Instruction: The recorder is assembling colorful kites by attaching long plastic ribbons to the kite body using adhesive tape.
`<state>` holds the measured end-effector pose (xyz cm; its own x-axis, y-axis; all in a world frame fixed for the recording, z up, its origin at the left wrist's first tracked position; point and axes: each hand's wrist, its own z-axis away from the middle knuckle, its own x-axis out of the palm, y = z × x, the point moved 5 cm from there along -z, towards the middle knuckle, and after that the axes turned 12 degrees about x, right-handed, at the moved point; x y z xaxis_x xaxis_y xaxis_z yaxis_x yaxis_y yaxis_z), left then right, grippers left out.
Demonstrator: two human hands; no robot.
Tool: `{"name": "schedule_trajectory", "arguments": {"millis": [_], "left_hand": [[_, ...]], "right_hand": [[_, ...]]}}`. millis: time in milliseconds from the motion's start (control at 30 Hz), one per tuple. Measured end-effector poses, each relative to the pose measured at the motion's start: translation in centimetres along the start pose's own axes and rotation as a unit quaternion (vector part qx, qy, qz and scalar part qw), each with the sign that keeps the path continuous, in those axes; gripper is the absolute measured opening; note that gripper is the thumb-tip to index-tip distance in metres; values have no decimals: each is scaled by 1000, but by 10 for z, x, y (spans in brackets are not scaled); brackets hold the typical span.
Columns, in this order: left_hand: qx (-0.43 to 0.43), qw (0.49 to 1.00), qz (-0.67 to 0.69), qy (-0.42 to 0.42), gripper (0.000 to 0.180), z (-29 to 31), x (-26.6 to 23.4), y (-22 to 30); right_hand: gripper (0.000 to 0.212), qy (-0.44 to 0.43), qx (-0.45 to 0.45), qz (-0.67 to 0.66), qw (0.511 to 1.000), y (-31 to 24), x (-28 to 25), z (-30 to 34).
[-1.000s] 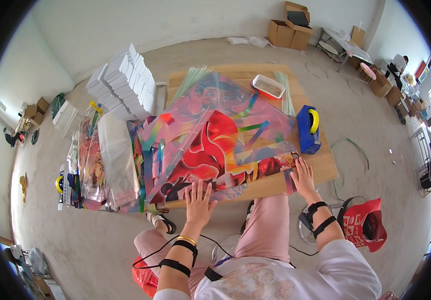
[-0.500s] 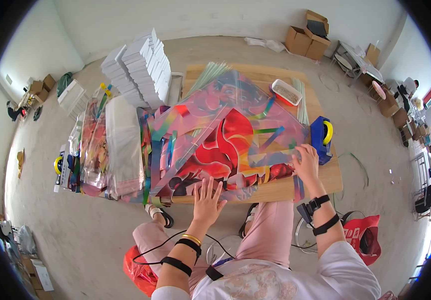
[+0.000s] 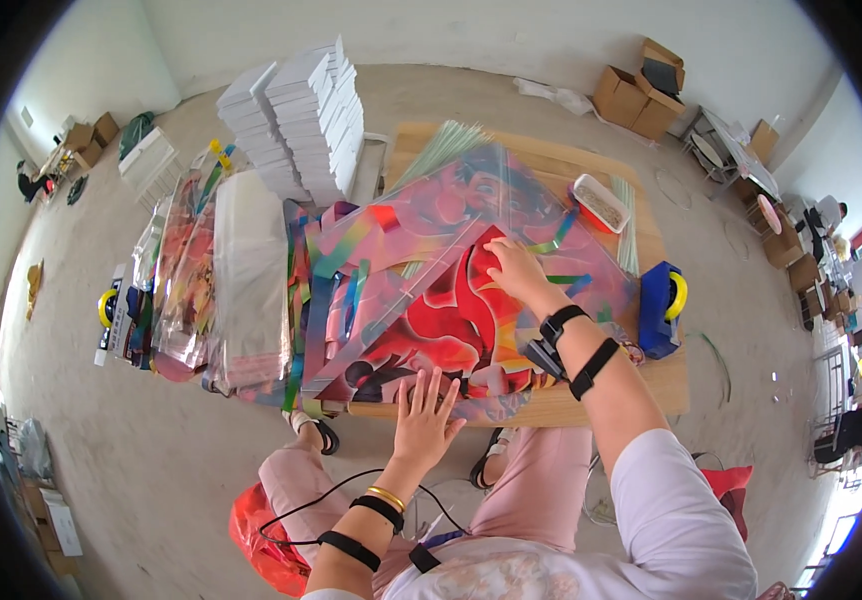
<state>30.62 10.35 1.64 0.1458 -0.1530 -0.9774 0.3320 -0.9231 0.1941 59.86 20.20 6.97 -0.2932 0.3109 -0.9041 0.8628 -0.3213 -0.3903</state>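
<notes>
Red and translucent pink, glossy printed sheeting (image 3: 446,300) lies across the wooden worktop (image 3: 656,392). The left hand (image 3: 425,428) spreads its fingers over the sheeting's near edge; the right hand (image 3: 516,270), well apart, curves over the red peak, whether pinching I cannot tell. Clear, smooth sleeves (image 3: 251,285) lie leftward.

The right hand (image 3: 518,272) has moved from the printed sheet's (image 3: 441,318) right end, near the blue tape dispenser (image 3: 655,315), to its red peak.
</notes>
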Motion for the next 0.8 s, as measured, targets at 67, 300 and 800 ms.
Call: {"name": "schedule_trajectory", "arguments": {"millis": [67, 300, 800], "left_hand": [[5, 1000, 13, 1, 67, -4, 0, 2], [-8, 1000, 27, -10, 67, 3, 2, -4], [-5, 1000, 30, -3, 67, 0, 1, -3]], "right_hand": [[41, 6, -10, 22, 1000, 5, 10, -15], [42, -66, -76, 98, 990, -14, 25, -46], [33, -104, -129, 128, 978, -21, 28, -66]]}}
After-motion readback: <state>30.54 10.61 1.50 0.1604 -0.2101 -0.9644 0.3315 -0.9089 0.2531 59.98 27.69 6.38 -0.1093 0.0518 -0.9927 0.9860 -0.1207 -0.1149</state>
